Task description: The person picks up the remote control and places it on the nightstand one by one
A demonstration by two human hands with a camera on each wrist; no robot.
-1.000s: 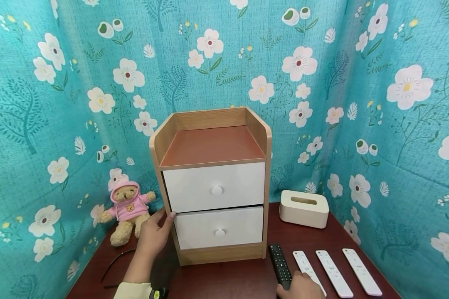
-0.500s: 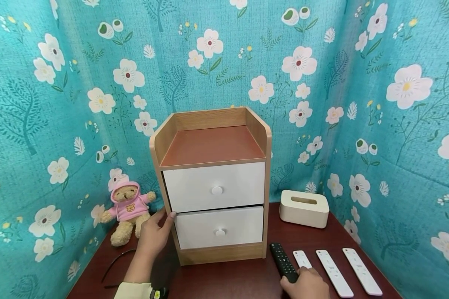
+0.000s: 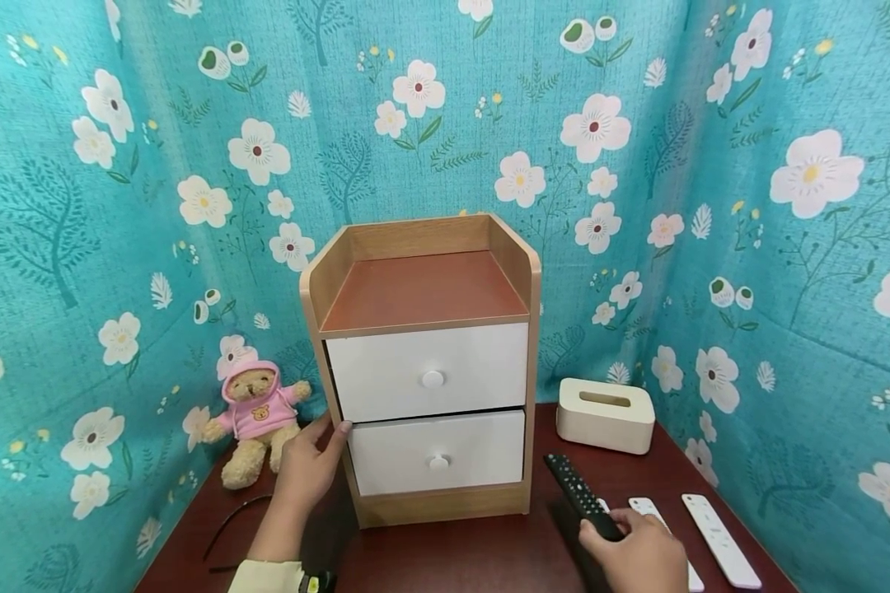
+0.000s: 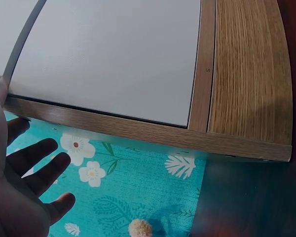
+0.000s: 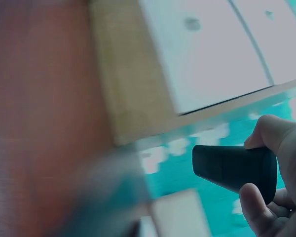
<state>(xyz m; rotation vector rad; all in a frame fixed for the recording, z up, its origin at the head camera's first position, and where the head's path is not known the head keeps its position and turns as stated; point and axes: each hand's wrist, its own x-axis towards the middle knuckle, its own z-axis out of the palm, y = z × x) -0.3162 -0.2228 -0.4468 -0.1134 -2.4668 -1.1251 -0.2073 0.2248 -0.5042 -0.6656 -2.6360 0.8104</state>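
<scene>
A small wooden cabinet (image 3: 445,504) with two white drawers stands mid-table. My left hand (image 3: 309,469) rests at its left side, thumb at the front edge by the gap between the upper drawer (image 3: 386,375) and the lower drawer (image 3: 393,461). In the left wrist view the other fingers (image 4: 49,173) are spread beside the cabinet's side. My right hand (image 3: 634,548) pinches a black remote control (image 3: 580,494) near its lower end, thumb on one side and fingers on the other. The remote is tilted, its far end pointing toward the cabinet.
White remotes (image 3: 719,539) lie at the right, one partly under my right hand. A cream tissue box (image 3: 606,416) stands behind them. A teddy bear (image 3: 255,416) in a pink hoodie sits at the left, with a black cable (image 3: 226,527) before it. Floral cloth (image 3: 430,148) surrounds the table.
My right hand has gripped the black remote and lifted it off the table, moving it forward and slightly right. The left hand stays at the cabinet.
</scene>
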